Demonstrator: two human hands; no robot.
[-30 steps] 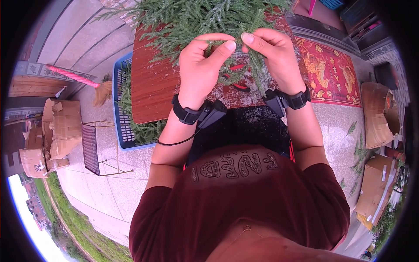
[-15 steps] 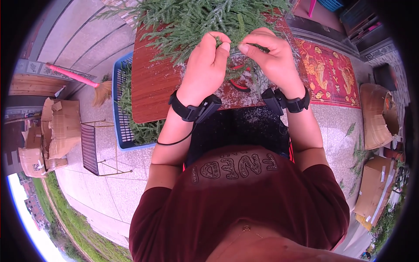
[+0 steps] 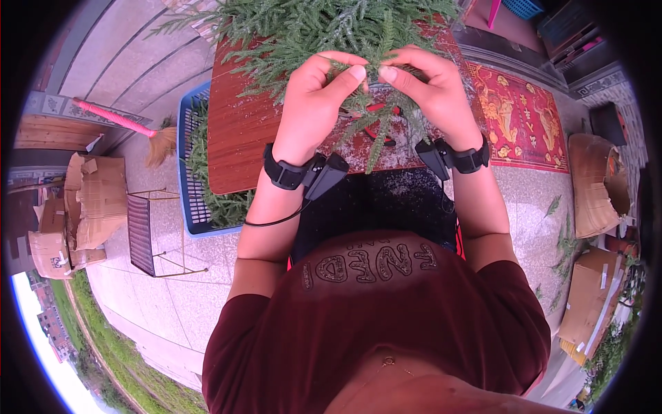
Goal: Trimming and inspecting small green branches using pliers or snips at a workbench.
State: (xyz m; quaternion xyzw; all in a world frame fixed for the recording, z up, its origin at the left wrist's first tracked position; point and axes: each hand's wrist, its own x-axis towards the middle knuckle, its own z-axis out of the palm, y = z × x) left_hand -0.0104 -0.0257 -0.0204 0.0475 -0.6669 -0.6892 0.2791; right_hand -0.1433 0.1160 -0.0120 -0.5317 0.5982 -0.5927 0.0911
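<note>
Both hands meet above the near part of a red-brown table (image 3: 238,152). My left hand (image 3: 318,90) pinches a green artificial fir sprig (image 3: 376,148) between thumb and fingers. Close beside it, my right hand (image 3: 431,83) pinches the same sprig near its middle. Needled tips of the sprig hang toward me and one points away. Below the hands lies a tool with red-and-black handles (image 3: 378,131), partly covered by the sprig. A big heap of green fir branches (image 3: 296,41) covers the far part of the table, just beyond my fingers.
White flakes are scattered on the tabletop and my dark trousers. At the left, a blue plastic basket (image 3: 185,165) holds more branches, beside a small dark rack (image 3: 142,234) and a broom (image 3: 160,146). Cardboard boxes (image 3: 103,200) stand at both sides; a red mat (image 3: 520,117) lies right.
My left hand has shifted slightly left and turned. The sprig has spread, with its tips now hanging lower toward me and one standing up between the hands.
</note>
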